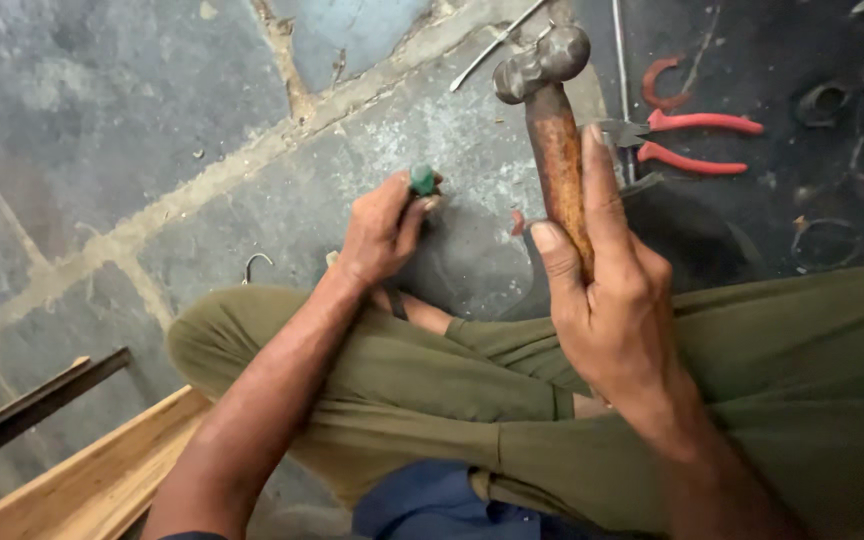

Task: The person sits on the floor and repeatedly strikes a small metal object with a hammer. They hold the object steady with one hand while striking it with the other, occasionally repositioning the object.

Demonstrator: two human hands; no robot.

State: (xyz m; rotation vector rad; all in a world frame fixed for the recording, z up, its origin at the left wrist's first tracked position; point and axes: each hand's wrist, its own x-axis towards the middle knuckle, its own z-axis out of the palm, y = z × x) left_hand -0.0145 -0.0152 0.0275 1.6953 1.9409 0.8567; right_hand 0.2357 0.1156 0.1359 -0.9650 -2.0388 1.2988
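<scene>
My right hand (607, 290) grips the wooden handle of a ball-peen hammer (552, 110), whose metal head is raised above the stone floor. My left hand (382, 230) pinches a small tool with a green handle (422, 180), held upright with its tip hidden below my fingers. The hammer head hangs to the upper right of that green tool, apart from it. I sit cross-legged in olive trousers (432, 380), both forearms reaching over my knees.
Red-handled pliers (692, 140) lie on dark ground at upper right, beside thin metal rods (492, 45). A small metal hook (255, 262) rests on the stone floor (102, 130). Wooden planks (102, 470) and a dark bar (32, 410) lie at lower left.
</scene>
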